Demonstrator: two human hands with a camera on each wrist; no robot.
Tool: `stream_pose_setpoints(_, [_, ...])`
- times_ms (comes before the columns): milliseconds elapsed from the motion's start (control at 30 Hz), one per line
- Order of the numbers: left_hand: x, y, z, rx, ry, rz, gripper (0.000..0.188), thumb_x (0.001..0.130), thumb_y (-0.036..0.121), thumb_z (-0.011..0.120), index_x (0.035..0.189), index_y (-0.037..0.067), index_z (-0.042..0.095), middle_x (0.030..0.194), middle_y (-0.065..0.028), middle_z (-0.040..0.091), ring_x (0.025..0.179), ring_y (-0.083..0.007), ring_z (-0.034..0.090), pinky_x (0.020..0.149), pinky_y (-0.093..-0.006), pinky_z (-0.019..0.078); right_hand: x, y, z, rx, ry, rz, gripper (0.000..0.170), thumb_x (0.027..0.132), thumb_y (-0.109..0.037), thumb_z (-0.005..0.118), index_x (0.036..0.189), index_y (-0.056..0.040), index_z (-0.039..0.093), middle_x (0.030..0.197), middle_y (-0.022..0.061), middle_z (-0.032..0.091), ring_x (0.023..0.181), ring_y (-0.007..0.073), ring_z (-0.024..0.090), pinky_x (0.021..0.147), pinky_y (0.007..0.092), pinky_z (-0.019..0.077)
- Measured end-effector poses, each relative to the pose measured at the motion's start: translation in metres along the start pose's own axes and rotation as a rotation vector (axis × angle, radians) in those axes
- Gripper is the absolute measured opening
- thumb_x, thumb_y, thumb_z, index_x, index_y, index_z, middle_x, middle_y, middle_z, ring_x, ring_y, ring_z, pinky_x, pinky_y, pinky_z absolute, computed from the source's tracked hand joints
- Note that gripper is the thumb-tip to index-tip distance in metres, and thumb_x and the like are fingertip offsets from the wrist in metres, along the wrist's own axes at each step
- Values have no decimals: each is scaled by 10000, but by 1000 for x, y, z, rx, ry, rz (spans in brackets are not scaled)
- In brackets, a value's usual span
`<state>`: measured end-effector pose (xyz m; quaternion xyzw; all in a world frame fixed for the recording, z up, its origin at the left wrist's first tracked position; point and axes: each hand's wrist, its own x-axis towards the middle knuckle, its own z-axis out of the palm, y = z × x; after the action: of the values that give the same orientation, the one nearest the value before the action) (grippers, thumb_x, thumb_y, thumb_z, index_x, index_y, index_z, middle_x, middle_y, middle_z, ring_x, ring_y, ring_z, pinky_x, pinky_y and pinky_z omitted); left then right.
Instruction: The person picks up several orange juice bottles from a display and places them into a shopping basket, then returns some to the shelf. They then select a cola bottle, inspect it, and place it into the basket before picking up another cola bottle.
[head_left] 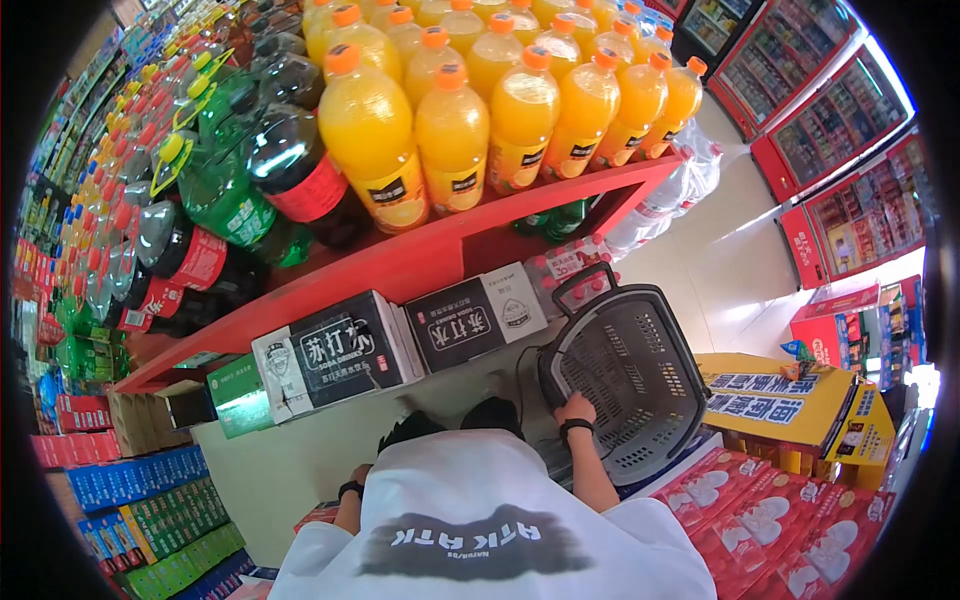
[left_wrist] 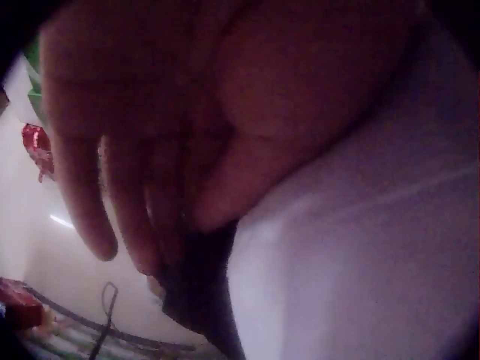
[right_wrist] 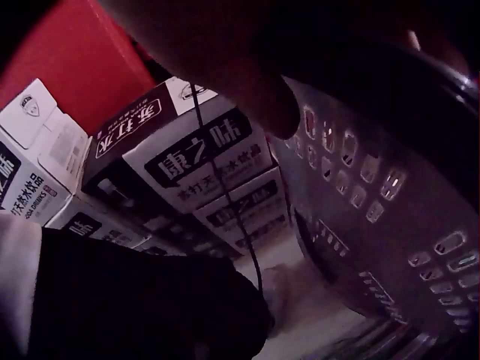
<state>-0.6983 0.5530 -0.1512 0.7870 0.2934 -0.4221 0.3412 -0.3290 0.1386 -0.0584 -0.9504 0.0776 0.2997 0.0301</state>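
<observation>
The right hand (head_left: pixel 575 408) grips one basket (head_left: pixel 650 375) at the head view's four o'clock, the left hand (left_wrist: pixel 169 112) hanging relaxed at seven.

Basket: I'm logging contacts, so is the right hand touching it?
Touching: the head view shows the right hand gripping the side of the basket.

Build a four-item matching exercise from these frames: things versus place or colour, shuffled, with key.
Things:
1. Right hand
2. Basket
3. Orange-capped bottles
4. Left hand

Place or colour:
A. On top of the red shelf
B. Beside the white shirt
C. Dark grey
D. On the basket's edge

Pairs: 1-D, 2-C, 3-A, 4-B
</observation>
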Motion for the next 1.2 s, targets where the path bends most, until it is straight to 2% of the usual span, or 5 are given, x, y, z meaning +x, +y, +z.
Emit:
stream_pose_setpoints(533, [-22,-236,-109,151,174,279,320,846,306,530,1027,91,683,971,-157,687,927,-316,658,790,-412,532,-88,-61,59,78,135,160,460,775,-157,632,1210,-61,514,1136,213,613,1074,361,590,898,451,495])
stream_pose_setpoints(700, [-53,-264,-116,-368,-54,-283,289,865,181,503,1071,71,674,895,-97,693,686,-197,677,563,-343,544,-111,-63,81,41,185,219,478,797,-144,621,1244,-49,480,1218,205,573,1134,361,558,940,442,478])
stream_pose_setpoints(833, [-35,-321,-64,-259,-48,-109,348,826,244,566,1094,51,673,962,-147,697,764,-238,690,652,-364,557,-127,-72,77,-2,132,188,496,804,-151,606,1265,-43,456,1192,225,582,1132,356,563,953,433,471])
stream_pose_setpoints(1000, [-89,-242,-69,-321,72,-228,439,788,343,608,1115,57,671,1032,-186,682,911,-311,672,814,-403,524,-133,-67,93,-16,198,231,455,800,-156,614,1218,-56,468,1145,216,607,1096,360,585,924,441,481])
stream_pose_setpoints(1200, [-83,-236,-50,-289,129,-138,465,777,370,615,1121,61,668,1065,-194,668,958,-323,654,855,-407,502,-141,-76,103,-39,235,221,462,770,-174,658,1181,-79,468,1089,179,621,1046,352,597,892,449,477])
